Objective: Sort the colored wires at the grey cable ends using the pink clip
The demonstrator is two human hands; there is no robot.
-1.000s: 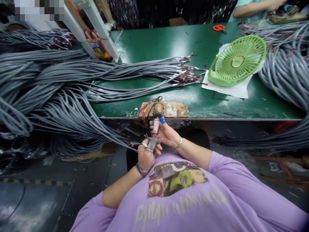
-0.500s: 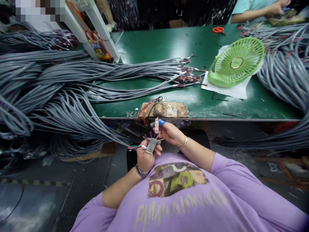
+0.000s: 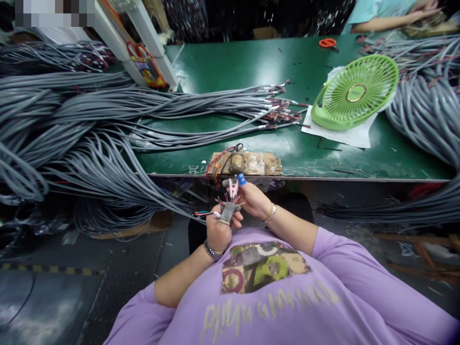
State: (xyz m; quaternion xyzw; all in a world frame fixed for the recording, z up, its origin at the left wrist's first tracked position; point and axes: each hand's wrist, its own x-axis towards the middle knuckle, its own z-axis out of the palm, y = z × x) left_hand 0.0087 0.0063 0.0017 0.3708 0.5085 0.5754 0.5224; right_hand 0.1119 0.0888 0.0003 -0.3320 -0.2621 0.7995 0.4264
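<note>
My left hand [image 3: 220,235] is closed round a flat grey piece [image 3: 227,212], whose exact kind I cannot make out. Thin coloured wires [image 3: 227,196] fan out from its upper end. Beside the thumb lies a grey cable's end with a white sleeve [image 3: 216,215] and red and green wires. My right hand [image 3: 253,199] pinches a small pale pink clip-like tool [image 3: 233,188], its two legs apart and pointing down at the wire ends. A blue cover [image 3: 241,179] sits on one fingertip of the right hand.
A wooden block [image 3: 264,164] with red and black leads lies at the edge of the green table [image 3: 230,64]. Bundles of grey cables [image 3: 89,108] cover the left. A green fan [image 3: 355,93], orange-handled scissors [image 3: 327,43] and a co-worker's arm [image 3: 391,21] are at the right.
The pale pink tool has turned and moved down to the wires, its two legs now showing apart. My left hand has shifted slightly right and up with the grey piece.
</note>
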